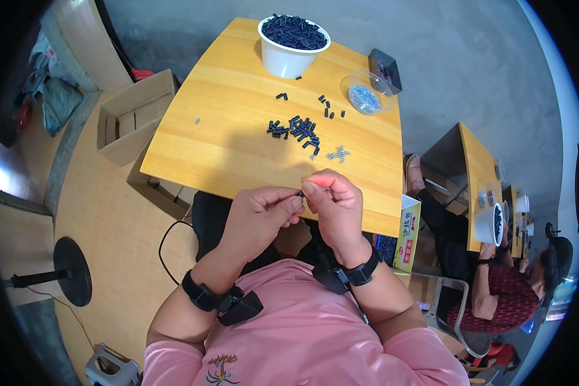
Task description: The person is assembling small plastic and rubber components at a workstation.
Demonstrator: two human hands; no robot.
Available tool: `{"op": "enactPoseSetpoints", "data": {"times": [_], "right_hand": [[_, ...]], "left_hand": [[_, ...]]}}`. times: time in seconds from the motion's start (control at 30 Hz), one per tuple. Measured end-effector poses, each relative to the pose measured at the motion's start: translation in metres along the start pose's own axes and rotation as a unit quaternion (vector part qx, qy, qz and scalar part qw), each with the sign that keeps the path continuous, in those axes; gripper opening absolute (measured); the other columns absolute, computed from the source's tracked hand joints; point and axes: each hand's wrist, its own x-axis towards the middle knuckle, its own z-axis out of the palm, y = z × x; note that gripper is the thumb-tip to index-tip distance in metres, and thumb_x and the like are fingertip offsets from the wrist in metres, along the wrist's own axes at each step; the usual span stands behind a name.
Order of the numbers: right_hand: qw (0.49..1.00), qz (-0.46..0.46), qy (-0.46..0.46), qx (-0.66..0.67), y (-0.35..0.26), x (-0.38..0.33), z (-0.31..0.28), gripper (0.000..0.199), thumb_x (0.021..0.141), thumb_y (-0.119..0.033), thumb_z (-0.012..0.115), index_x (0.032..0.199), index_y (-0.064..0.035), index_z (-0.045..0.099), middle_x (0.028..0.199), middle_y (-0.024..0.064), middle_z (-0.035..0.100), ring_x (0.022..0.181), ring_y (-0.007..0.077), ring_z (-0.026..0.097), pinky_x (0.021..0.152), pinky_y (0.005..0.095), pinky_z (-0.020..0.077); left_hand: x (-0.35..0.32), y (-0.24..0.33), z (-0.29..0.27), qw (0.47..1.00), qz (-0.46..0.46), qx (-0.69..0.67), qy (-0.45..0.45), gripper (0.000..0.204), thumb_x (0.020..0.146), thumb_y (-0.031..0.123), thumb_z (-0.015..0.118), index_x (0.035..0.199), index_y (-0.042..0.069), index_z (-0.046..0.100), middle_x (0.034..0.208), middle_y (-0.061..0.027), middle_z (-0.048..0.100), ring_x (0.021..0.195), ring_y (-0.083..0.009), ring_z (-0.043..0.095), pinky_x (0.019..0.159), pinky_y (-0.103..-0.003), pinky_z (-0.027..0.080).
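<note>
Hands meet just over the near edge of the wooden counter [238, 135]: the left hand [258, 215] and the right hand [334, 202] are drawn together, fingers [296, 202] curled in and pinched shut on a small black piece [301, 192] that sits between the thumb and fingertips of both, right where the two hands touch. Each wrist carries a black band. Beyond the hands, on the counter, lies a small cluster of grey metal bits [338, 154], and a little farther on a loose scatter of black pieces [299, 128], with a few strays apart from it toward the far side. Past those, near the right edge, a clear shallow bowl [367, 93] holds a heap of small grey-blue metal parts. A dark flat box [386, 69] stands just behind it at the counter's edge. Farthest off, at the far end, a white tub [293, 56] is filled to the brim with black pieces like the scattered ones.
</note>
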Motion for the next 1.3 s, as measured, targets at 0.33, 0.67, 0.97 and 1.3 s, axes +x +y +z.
{"op": "enactPoseSetpoints", "data": {"times": [0.33,0.67,0.97,1.3], "right_hand": [[0.999,-0.015,-0.015,0.04,0.013,-0.002,0.002,0.007,0.085,0.002,0.061,0.092,0.0005,0.062,0.083,0.0019,0.061,0.073,0.0059,0.056,0.065,0.0192,0.0479],[0.999,-0.024,-0.004,0.029,0.011,-0.002,0.002,0.008,0.086,0.002,0.06,0.093,-0.0006,0.062,0.085,0.0012,0.06,0.073,0.0053,0.056,0.065,0.0181,0.0474],[0.998,-0.036,-0.044,-0.004,-0.018,0.004,-0.011,0.013,0.083,0.002,0.062,0.095,-0.0025,0.062,0.085,0.0002,0.059,0.068,0.0019,0.051,0.059,0.0156,0.0414],[0.997,0.009,-0.071,-0.015,-0.029,0.005,-0.016,0.018,0.082,0.004,0.062,0.099,-0.0005,0.061,0.082,0.0013,0.062,0.065,0.0044,0.055,0.058,0.0153,0.0424]], "left_hand": [[-0.003,-0.004,0.001,0.999,0.018,0.0,0.026,0.015,0.087,0.009,0.06,0.094,-0.002,0.068,0.074,-0.0025,0.064,0.064,-0.0073,0.057,0.06,-0.021,0.046],[-0.002,-0.005,0.005,0.983,0.112,0.13,0.067,0.013,0.084,0.009,0.061,0.093,0.002,0.068,0.069,-0.0055,0.063,0.06,-0.0088,0.059,0.057,-0.022,0.047],[0.001,0.014,0.007,0.938,0.252,0.232,0.059,0.015,0.079,0.007,0.063,0.093,0.004,0.068,0.075,-0.0096,0.066,0.063,-0.0174,0.062,0.057,-0.026,0.047],[0.002,0.015,0.007,0.898,0.326,0.289,0.056,0.016,0.077,0.004,0.064,0.093,0.004,0.066,0.077,-0.0104,0.063,0.068,-0.0247,0.061,0.06,-0.03,0.048]]}}
